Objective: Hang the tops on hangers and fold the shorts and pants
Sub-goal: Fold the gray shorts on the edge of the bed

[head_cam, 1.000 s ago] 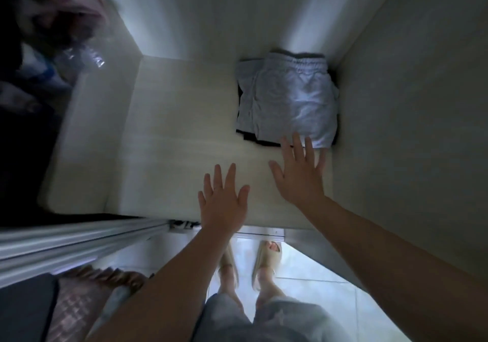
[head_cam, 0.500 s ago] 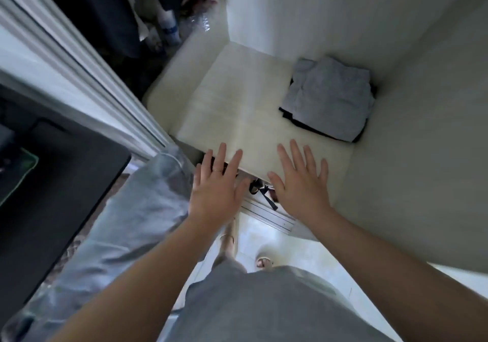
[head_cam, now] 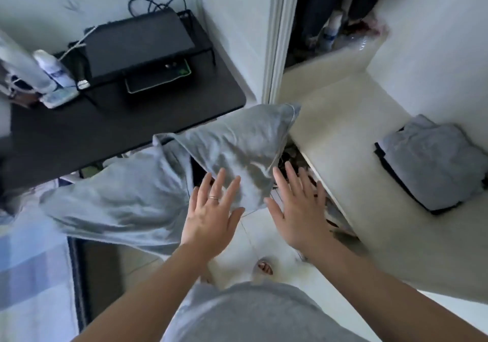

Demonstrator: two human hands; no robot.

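Note:
A folded stack of grey shorts over a dark garment lies on the pale wardrobe shelf at the right. A pair of light grey pants hangs spread out at the centre left, one leg end pointing toward the wardrobe. My left hand is held out with straight, spread fingers in front of that leg end and grips nothing. To its right my right hand is also flat and spread, empty, above the floor near the shelf's front edge.
A black desk at the upper left carries a dark monitor stand, bottles and a phone. The sliding wardrobe frame stands upright in the middle. Dark clothes hang inside at the top right. A blue checked bedsheet lies at the lower left.
Both hands have drawn back from the shelf and the folded shorts. My view has swung left, bringing the desk and the hanging grey pants into sight.

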